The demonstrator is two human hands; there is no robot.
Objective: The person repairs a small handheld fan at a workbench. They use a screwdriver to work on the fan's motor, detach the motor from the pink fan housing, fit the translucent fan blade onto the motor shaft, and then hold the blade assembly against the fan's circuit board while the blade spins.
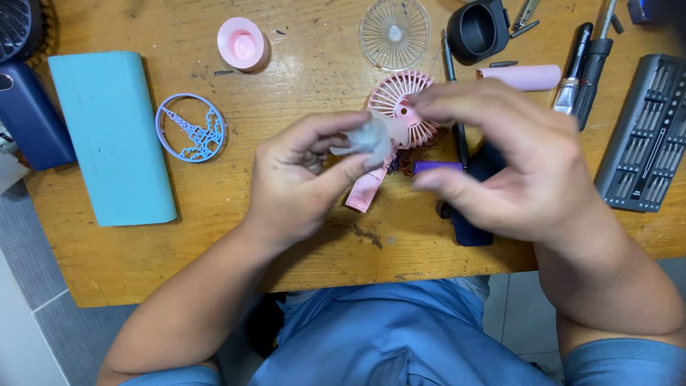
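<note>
Over the middle of a wooden table (300,236), my left hand (304,175) pinches a small translucent pale fan blade (364,139) between thumb and fingers. My right hand (500,164) holds a partly opened pink hand fan (400,107) by its round grille head, fingertips at the hub, with a purple cylindrical cell (436,166) under the fingers. The fan's pink handle shell (366,189) hangs down between both hands. Small wires show next to the cell.
A teal case (111,136) and a dark blue object (28,118) lie at the left. A lilac round grille (191,129), a pink cap (243,44), a clear grille (394,32), a black cup (477,30), a pink tube (525,76), tools (582,71) and a screwdriver-bit set (647,136) surround the hands.
</note>
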